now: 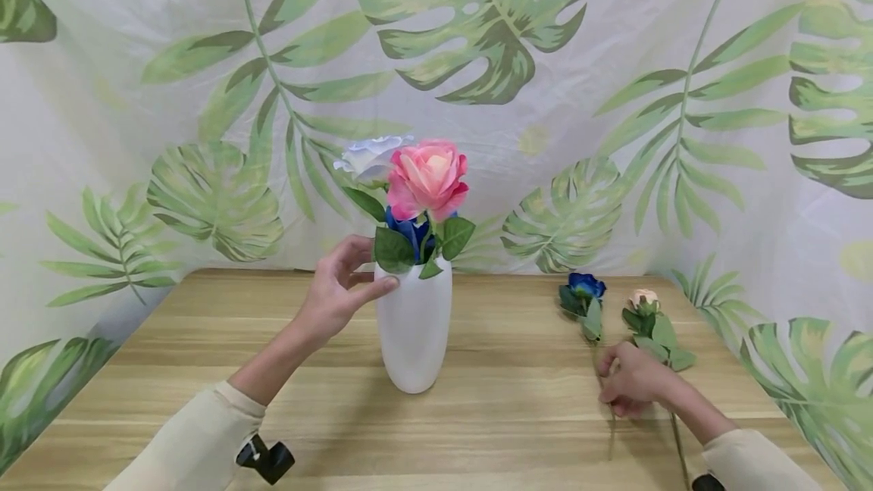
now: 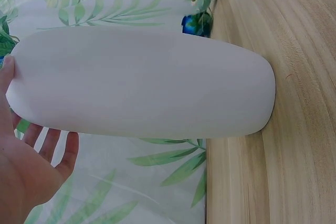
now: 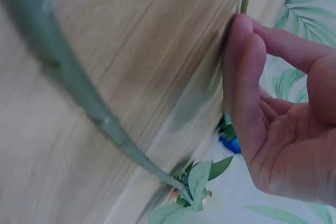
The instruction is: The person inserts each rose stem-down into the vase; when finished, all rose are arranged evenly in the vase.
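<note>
Left hand (image 1: 334, 290) gripped tall, smooth white vase (image 1: 414, 339); right hand (image 1: 633, 379) pinched slim green stem (image 1: 596, 351) of ruffled blue rose (image 1: 588, 285). Full pink bloom (image 1: 430, 179) could tip vase if grip slackened.

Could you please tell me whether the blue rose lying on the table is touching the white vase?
Apart: the head view shows bare tabletop between the blue rose and the white vase.
</note>
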`<state>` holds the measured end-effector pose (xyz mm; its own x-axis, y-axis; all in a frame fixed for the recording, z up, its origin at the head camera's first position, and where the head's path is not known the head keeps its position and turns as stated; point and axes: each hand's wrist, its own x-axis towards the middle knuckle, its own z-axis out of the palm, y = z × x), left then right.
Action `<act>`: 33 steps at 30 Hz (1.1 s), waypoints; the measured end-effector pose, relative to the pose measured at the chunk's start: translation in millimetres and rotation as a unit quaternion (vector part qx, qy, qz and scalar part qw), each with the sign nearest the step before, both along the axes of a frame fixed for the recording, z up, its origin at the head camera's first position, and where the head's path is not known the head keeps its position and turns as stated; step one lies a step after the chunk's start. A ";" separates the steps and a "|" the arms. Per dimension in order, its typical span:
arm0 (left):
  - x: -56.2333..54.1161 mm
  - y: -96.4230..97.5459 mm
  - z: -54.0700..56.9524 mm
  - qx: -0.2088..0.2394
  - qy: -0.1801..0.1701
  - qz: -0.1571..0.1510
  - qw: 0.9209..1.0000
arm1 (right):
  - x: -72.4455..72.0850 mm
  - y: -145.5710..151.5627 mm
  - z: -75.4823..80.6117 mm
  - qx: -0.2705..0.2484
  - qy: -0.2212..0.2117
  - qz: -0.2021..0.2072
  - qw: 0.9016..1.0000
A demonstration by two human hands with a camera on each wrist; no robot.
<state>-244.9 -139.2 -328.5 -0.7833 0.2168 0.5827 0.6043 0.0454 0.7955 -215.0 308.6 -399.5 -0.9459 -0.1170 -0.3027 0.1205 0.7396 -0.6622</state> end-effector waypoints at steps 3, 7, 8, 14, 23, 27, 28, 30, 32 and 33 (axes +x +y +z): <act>0.1 -0.2 0.2 0.000 -0.002 0.000 1.000 | -1.8 -2.0 -0.8 -0.008 0.013 0.005 1.000; 0.4 -0.4 -0.2 -0.002 -0.002 0.002 1.000 | -4.4 -3.6 -3.6 -0.018 0.027 0.024 0.999; 0.4 -0.4 -0.3 -0.002 -0.002 0.002 1.000 | -5.3 -4.0 -4.5 -0.023 0.028 0.029 0.999; 0.5 -0.2 -0.1 -0.001 -0.003 -0.001 1.000 | -8.8 -7.4 -5.9 -0.065 0.032 0.060 0.996; 0.9 -0.1 0.7 -0.002 0.000 0.001 1.000 | -11.2 -22.3 -0.3 -0.110 0.041 0.077 0.990; 0.2 0.0 0.1 0.000 0.002 -0.002 1.000 | -10.0 -29.7 4.1 -0.123 0.055 0.094 0.986; 0.0 -0.1 0.0 0.000 0.002 -0.002 1.000 | -9.9 -31.6 5.3 -0.127 0.057 0.097 0.986; -0.3 0.0 0.0 0.001 0.002 -0.004 1.000 | -9.7 -35.1 7.5 -0.136 0.062 0.103 0.983; -0.4 0.0 -0.1 0.002 0.002 -0.005 1.000 | -9.7 -38.5 9.8 -0.146 0.064 0.108 0.981; -0.4 0.0 -0.2 0.003 0.002 -0.005 1.000 | -9.5 -40.3 11.0 -0.152 0.065 0.109 0.980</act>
<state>-245.3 -139.2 -328.7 -0.7789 0.2214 0.5868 0.6077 0.0353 0.7934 -224.5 268.4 -388.5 -0.9165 -0.3870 -0.1015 -0.1182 0.5043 -0.8554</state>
